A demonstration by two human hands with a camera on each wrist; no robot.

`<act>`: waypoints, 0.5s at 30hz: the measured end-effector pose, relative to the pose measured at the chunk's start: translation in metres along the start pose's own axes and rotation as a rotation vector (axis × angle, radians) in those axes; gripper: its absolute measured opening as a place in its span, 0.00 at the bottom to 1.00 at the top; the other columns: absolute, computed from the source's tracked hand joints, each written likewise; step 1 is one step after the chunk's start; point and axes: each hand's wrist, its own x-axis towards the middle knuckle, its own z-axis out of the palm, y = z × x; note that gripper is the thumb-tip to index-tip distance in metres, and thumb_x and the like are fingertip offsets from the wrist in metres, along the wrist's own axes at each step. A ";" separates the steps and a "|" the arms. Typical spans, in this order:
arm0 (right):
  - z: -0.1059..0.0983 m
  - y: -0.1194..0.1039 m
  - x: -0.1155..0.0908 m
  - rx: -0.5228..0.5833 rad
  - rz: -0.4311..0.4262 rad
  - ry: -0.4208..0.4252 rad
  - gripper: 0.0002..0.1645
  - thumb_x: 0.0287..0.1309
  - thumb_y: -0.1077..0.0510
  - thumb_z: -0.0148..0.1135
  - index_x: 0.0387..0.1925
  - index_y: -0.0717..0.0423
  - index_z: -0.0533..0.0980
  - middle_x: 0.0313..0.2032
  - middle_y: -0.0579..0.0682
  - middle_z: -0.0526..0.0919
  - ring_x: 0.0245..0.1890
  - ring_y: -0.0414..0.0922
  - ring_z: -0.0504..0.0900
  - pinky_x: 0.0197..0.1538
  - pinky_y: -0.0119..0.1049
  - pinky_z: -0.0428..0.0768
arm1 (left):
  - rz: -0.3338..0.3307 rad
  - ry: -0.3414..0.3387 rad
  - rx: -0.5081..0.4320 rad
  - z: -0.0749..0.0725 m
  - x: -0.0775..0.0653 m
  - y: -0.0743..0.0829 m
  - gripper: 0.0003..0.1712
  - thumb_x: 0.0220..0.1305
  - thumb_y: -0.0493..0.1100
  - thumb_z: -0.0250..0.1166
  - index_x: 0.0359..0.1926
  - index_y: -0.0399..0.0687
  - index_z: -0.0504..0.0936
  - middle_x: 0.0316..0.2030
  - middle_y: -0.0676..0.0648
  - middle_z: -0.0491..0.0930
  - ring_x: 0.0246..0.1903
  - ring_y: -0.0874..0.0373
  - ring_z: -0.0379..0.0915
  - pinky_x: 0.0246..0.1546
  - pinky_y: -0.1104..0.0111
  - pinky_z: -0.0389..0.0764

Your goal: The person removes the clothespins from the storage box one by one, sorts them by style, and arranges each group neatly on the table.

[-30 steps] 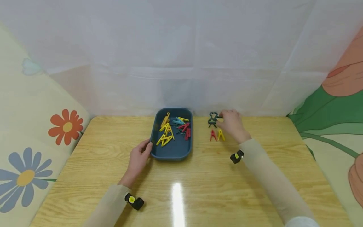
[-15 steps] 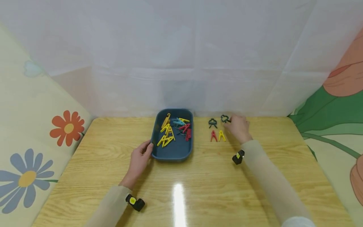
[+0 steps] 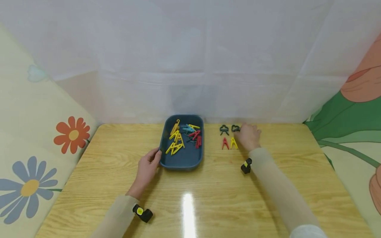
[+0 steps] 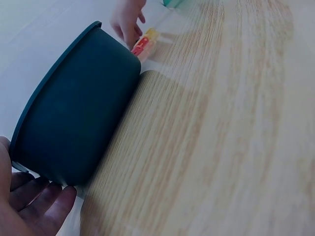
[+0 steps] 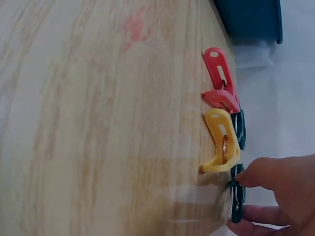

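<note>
A blue plastic tray [image 3: 181, 162] stands on the table with several clothespins [image 3: 175, 148] inside, in yellow, red and light blue. My left hand [image 3: 148, 164] grips its left side, thumb at the rim and fingers against the outer wall [image 4: 78, 113]. To the right of the tray, my right hand [image 3: 249, 136] pinches a dark green clip [image 5: 237, 196] that sits at table level. Another dark green clip [image 3: 224, 129] lies just left of it. Nearer me, a red clothespin [image 5: 220, 81] and a yellow clothespin [image 5: 221, 140] stand side by side.
A wooden table [image 3: 217, 198] carries everything. White sheeting [image 3: 253, 82] hangs right behind its back edge. Panels with painted flowers [image 3: 72, 134] flank it on both sides.
My right hand has carried the dark green clip rightward from above the other green clip and lowered it beside that one. The left hand keeps its hold on the tray.
</note>
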 end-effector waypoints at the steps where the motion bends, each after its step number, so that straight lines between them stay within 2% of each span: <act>1: 0.001 0.000 0.000 -0.008 0.000 -0.001 0.24 0.69 0.43 0.62 0.34 0.63 0.76 0.46 0.68 0.84 0.58 0.70 0.74 0.63 0.68 0.66 | 0.003 0.000 -0.002 0.000 0.000 0.000 0.26 0.82 0.49 0.55 0.69 0.36 0.77 0.61 0.34 0.81 0.57 0.48 0.77 0.43 0.83 0.76; 3: 0.002 -0.001 0.000 -0.015 0.001 -0.003 0.25 0.70 0.43 0.61 0.41 0.65 0.78 0.50 0.70 0.83 0.59 0.70 0.74 0.64 0.69 0.65 | 0.008 -0.003 -0.007 0.001 0.000 0.000 0.26 0.82 0.49 0.55 0.69 0.37 0.77 0.61 0.35 0.81 0.57 0.48 0.78 0.43 0.83 0.76; 6: 0.003 -0.002 -0.001 -0.015 0.003 0.005 0.27 0.71 0.43 0.62 0.46 0.66 0.78 0.50 0.69 0.84 0.60 0.70 0.74 0.66 0.69 0.64 | 0.008 -0.003 -0.020 0.001 0.000 0.000 0.26 0.82 0.50 0.55 0.69 0.37 0.77 0.61 0.35 0.81 0.57 0.47 0.78 0.43 0.83 0.77; 11: 0.003 -0.001 -0.004 0.007 0.003 -0.008 0.26 0.73 0.42 0.59 0.45 0.64 0.78 0.45 0.65 0.86 0.59 0.69 0.75 0.66 0.70 0.62 | -0.001 -0.003 -0.026 0.001 -0.002 0.000 0.26 0.82 0.49 0.55 0.69 0.37 0.77 0.61 0.34 0.81 0.56 0.48 0.77 0.43 0.83 0.77; 15: 0.002 0.003 -0.005 0.037 -0.004 -0.013 0.28 0.75 0.43 0.56 0.53 0.67 0.78 0.51 0.65 0.85 0.59 0.70 0.75 0.67 0.70 0.61 | -0.006 0.008 0.000 0.000 -0.001 0.000 0.26 0.82 0.50 0.55 0.69 0.37 0.77 0.60 0.35 0.82 0.54 0.53 0.78 0.42 0.82 0.77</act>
